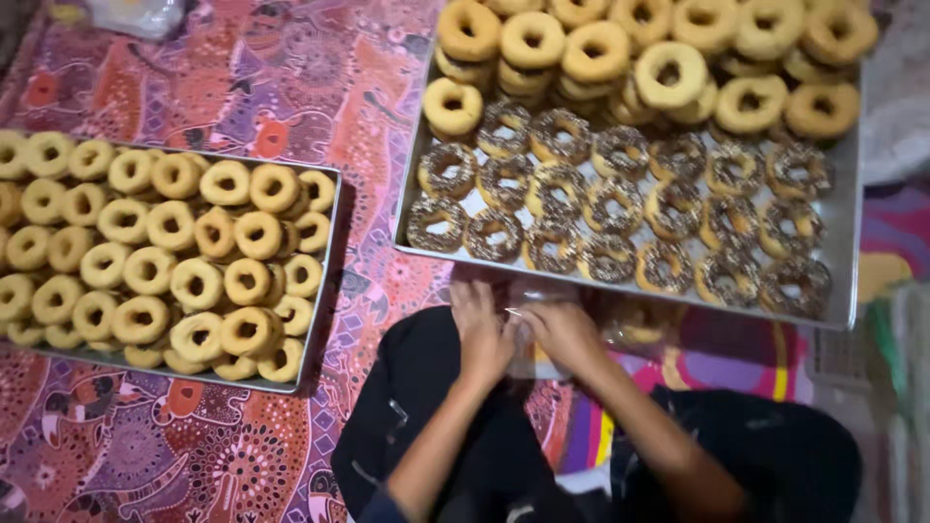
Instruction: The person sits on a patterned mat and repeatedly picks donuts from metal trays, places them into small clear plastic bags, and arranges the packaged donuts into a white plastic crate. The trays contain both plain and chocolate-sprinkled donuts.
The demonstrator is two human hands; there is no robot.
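Both hands meet low in the middle of the view, just in front of the near edge of the right-hand metal tray (849,242). The left hand (481,334) and the right hand (562,331) are close together, fingers curled onto a clear plastic bag (542,295) that lies on the patterned cloth (242,87); each hand pinches the thin film, though the blur hides exactly how the fingertips grip. Something pale and ring-shaped shows through the plastic just right of the right hand, possibly a doughnut, but it is too hazy to be sure. The right-hand tray holds rows of sprinkle-coated doughnuts (591,208) across its near half, lying flat on white paper, and a heap of plain doughnuts (668,58) stacked along its far edge. Well apart to the left sits a second metal tray (329,252), crowded with plain ring doughnuts (155,257) piled against one another. The cloth under both trays is purple, red and orange with a busy animal and dot pattern. The person's forearms run up from the bottom edge over dark-clothed knees (775,436).
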